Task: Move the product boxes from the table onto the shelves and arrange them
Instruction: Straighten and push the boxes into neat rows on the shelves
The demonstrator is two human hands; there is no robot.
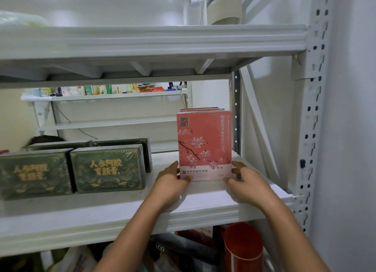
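White metal shelf (pixel 122 208), pale wall behind. Upright near its right end, pink blossom box (pixel 204 145), more behind; clasped low at both edges by left hand (pixel 173 183) and right hand (pixel 247 183), thumbs on front. Further left, green boxes (pixel 107 168).

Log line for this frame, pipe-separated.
left hand: holds pink blossom box left edge | right hand: holds right edge | box: upright on shelf

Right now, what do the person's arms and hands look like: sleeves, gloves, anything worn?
Both forearms are bare to the frame edge, no sleeves showing. The left hand and right hand are ungloved; no watch or band at either wrist.
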